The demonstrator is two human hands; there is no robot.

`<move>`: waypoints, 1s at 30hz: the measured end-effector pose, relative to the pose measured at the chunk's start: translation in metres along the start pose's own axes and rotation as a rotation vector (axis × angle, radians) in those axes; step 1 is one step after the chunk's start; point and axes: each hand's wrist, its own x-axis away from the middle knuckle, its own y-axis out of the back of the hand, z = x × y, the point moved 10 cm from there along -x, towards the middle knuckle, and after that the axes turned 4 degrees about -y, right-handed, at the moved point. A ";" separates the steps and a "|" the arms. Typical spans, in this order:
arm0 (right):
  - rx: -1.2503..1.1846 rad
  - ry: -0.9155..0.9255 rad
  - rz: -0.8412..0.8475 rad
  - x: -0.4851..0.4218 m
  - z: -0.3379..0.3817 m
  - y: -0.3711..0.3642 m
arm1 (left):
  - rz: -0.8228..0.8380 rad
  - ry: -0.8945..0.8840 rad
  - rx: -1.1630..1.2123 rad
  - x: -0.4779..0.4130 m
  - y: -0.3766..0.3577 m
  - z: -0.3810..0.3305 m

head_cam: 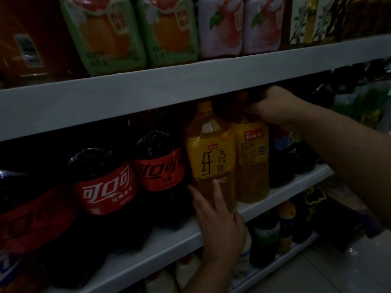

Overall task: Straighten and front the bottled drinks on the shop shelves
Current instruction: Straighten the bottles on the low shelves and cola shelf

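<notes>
Status: left grip (218,214) flat, fingers straight on front juice (209,157), which is label-out, done. My right grip (277,106) is curled round the top of second juice (251,157) below it; barcode out, needs turning. Colas (105,187) left of left grip look fronted.

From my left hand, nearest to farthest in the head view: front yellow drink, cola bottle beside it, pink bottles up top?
1. front yellow drink: touched by the left hand.
2. cola bottle: just to its left.
3. pink bottles: upper shelf.

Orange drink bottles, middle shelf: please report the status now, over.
Left hand flat on front orange bottle, low. Right hand grips neck of second orange bottle; barcode side faces out. Cola bottle close at left.
</notes>
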 end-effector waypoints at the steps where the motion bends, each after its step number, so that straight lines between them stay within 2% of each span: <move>1: -0.012 0.008 -0.033 0.001 0.002 0.000 | 0.005 0.010 -0.011 0.002 -0.001 0.000; 7: -0.016 -0.006 -0.217 0.000 -0.001 0.000 | -0.040 0.002 -0.033 0.004 0.005 0.000; 12: 0.134 -0.034 -0.400 -0.002 -0.003 0.010 | -0.042 -0.021 -0.061 0.008 0.006 0.002; 17: -0.004 0.026 -0.431 0.005 -0.002 0.006 | 0.011 -0.008 -0.093 0.013 0.000 0.005; 20: 0.073 0.059 -0.480 0.007 0.002 0.009 | 0.036 -0.011 -0.131 0.016 -0.005 0.005; 25: 0.302 -0.121 -0.636 0.010 -0.003 0.014 | 0.100 0.056 -0.162 0.014 -0.013 0.002; 27: 0.327 -0.179 -0.661 0.009 -0.005 0.015 | 0.121 0.061 -0.174 0.016 -0.016 0.001; 30: 0.338 -0.270 -0.797 0.016 -0.007 0.020 | 0.149 0.038 -0.209 0.021 -0.022 -0.001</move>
